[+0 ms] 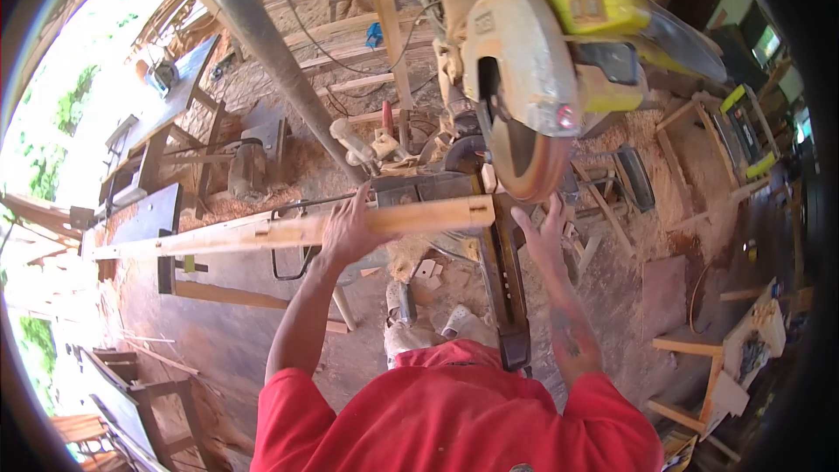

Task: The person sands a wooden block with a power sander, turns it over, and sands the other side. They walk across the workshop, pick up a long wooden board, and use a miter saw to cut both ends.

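A long wooden plank (437, 216) runs from the far left to the bed of a mitre saw (524, 61). My left hand (347, 234) grips it near its right end, fingers over the top. Just right of the plank's cut end, my right hand (545, 236) is held with fingers apart and nothing in it. The saw's head is raised, and its round blade (546, 170) hangs close above and behind my right fingertips. A dark metal saw arm (504, 288) extends toward me between my hands. A small wood block (488, 178) lies by the fence.
Sawdust and offcuts cover the floor around my feet. A grey post (271, 52) rises behind the plank. Workbenches (170, 105) stand at left, one bearing another saw (161, 77). Wooden frames (699, 376) and a yellow-black stand (747, 131) are at right. A cable (306, 31) trails behind.
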### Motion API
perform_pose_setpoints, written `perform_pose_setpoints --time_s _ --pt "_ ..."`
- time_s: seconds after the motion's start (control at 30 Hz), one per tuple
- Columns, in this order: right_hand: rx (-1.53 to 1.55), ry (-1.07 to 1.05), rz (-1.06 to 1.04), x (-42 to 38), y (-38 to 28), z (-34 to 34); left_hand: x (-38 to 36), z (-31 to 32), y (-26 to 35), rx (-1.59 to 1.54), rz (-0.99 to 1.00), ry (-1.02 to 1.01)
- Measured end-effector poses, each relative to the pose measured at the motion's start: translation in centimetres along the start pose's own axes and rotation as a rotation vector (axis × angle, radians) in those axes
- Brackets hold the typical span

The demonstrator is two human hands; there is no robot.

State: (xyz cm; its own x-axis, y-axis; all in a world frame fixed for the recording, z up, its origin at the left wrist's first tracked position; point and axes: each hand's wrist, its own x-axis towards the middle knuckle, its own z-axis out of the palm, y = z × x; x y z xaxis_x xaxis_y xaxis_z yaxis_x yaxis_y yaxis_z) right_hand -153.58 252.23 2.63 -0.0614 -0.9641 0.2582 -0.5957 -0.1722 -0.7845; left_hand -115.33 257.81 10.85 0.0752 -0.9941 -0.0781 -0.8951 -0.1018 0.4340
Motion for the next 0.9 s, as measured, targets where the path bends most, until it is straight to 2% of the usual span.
perform_pose_setpoints --time_s 0.1,0.17,0.2,0.27,0.3,0.37,0.43,0.47,0.5,0.57,0.6,0.63,0.67,0.7,0.73,0.77,0.83,0.87,0.9 --pt "0.074 0.074 0.138 1.1 -1.6 1.8 -4.6 1.2 -0.9 0.08 0.157 0.031" --pt "-0.164 0.001 0.136 1.4 -4.8 2.1 -6.0 1.6 -0.9 0.113 0.187 0.041" --pt "-0.153 0.002 0.152 1.7 -4.9 3.0 -6.5 1.7 -1.0 0.127 0.197 0.061" --pt "-0.431 0.038 -0.022 2.7 -4.3 5.4 -6.5 2.0 -1.4 0.205 0.27 0.108" --pt "-0.43 0.031 -0.022 3.2 -4.2 6.1 -6.5 2.2 -1.5 0.268 0.344 0.171" --pt "-0.351 0.106 -0.073 4.3 -3.8 7.4 -6.9 2.1 -1.6 0.247 0.334 0.138" --pt "-0.312 0.162 -0.13 4.5 -3.3 6.4 -7.2 2.0 -2.5 0.114 0.382 0.326" --pt "-0.243 0.083 -0.075 4.2 -2.9 5.3 -7.7 2.1 -3.4 -0.066 0.312 0.341" --pt "-0.175 0.005 -0.02 3.8 -3.9 3.3 -7.9 2.3 -4.9 -0.125 0.222 0.456" --pt "-0.126 0.105 0.176 0.7 -5.0 -0.5 -8.6 1.1 -7.7 -0.167 0.003 0.728" --pt "-0.06 0.187 0.283 -1.3 -3.9 -2.1 -8.7 1.0 -10.6 -0.238 -0.113 0.957" --pt "0.181 0.214 0.328 -3.5 0.0 -3.1 -9.2 -0.1 -12.8 -0.226 -0.302 1.122" --pt "0.423 0.246 0.368 -6.0 3.9 -4.0 -10.0 -2.1 -16.3 -0.414 -0.511 1.084" --pt "0.435 0.275 0.61 -8.9 4.1 -6.0 -10.6 -4.4 -15.8 -0.59 -0.626 1.225" --pt "0.45 0.304 0.853 -11.7 4.0 -7.7 -11.4 -5.7 -18.0 -0.824 -0.767 1.175" --pt "0.442 0.328 0.86 -14.4 5.6 -8.4 -12.7 -6.9 -21.1 -1.052 -0.912 1.106" --pt "0.337 0.093 1.157 -17.7 10.1 -8.5 -13.7 -6.5 -26.7 -0.983 -0.779 1.096" --pt "0.334 0.109 1.149 -17.7 9.6 -8.5 -13.3 -7.7 -26.7 -1.239 -0.84 1.086" --pt "0.614 0.108 1.193 -18.1 9.0 -8.0 -12.5 -8.0 -28.0 -1.243 -0.842 1.08"
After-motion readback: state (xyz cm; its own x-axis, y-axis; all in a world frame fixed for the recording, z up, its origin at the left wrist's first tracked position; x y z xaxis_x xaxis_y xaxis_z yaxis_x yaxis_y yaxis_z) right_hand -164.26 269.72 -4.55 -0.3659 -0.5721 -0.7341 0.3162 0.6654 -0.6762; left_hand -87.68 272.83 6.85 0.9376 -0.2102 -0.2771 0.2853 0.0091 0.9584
